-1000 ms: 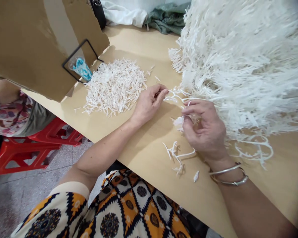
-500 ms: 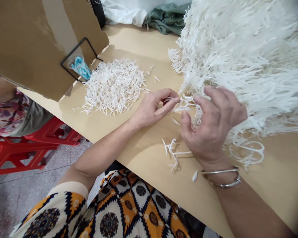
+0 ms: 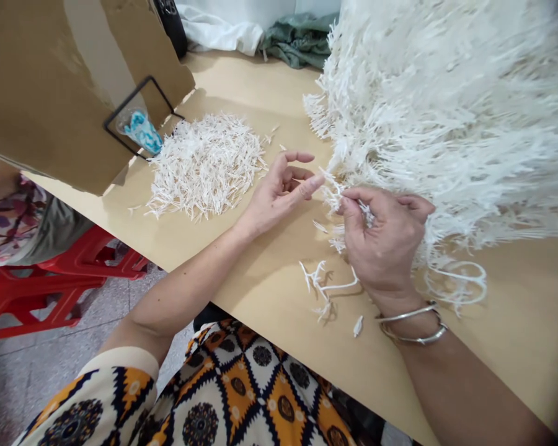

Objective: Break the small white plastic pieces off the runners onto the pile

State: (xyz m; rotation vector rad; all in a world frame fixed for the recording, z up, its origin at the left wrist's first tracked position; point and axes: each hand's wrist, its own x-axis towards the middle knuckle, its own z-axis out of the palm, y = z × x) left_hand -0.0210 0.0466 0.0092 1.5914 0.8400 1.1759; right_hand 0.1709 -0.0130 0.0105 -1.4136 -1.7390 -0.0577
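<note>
My left hand (image 3: 283, 192) is over the table between the two white heaps, its fingers apart and nothing plainly held in them. Thumb and forefinger of my right hand (image 3: 384, 238) are pinched on a branched white plastic piece (image 3: 333, 191), whose tips reach close to my left thumb. Left of my hands lies a low pile of small white sprigs (image 3: 207, 164). A large heap of white branched pieces (image 3: 451, 118) rises at the right. Below my right hand lie a bare white branched stem (image 3: 325, 286) and a small white bit (image 3: 358, 326).
At the upper left stands a cardboard box (image 3: 51, 80), with a black wire stand (image 3: 129, 99) and a blue-and-white packet (image 3: 143, 131) beside it. Cloths (image 3: 300, 40) lie at the back. Red stools (image 3: 37, 297) and a seated person's lap (image 3: 13, 217) are at the left.
My left hand's fingers have parted, and the thin strands near them no longer show. My right hand has gone from open to pinching the branched piece. The view has shifted slightly.
</note>
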